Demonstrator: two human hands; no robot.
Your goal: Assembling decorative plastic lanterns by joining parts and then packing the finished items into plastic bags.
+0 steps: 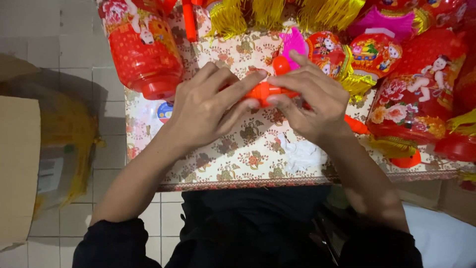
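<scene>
My left hand [208, 106] and my right hand [310, 99] meet over the middle of a table covered with a floral cloth [248, 164]. Both grip one orange plastic stick [265, 93] that lies sideways between them; its far end pokes out past my right wrist [356, 125]. A small red ball and a pink plastic piece [293, 43] sit just above my right fingers. Whether they are joined to the stick I cannot tell.
Red printed lanterns stand around the table: a large one at upper left [144, 49], several at the right [421, 94]. Yellow tassels [277, 15] hang along the top. A cardboard box [17, 168] sits on the tiled floor at left.
</scene>
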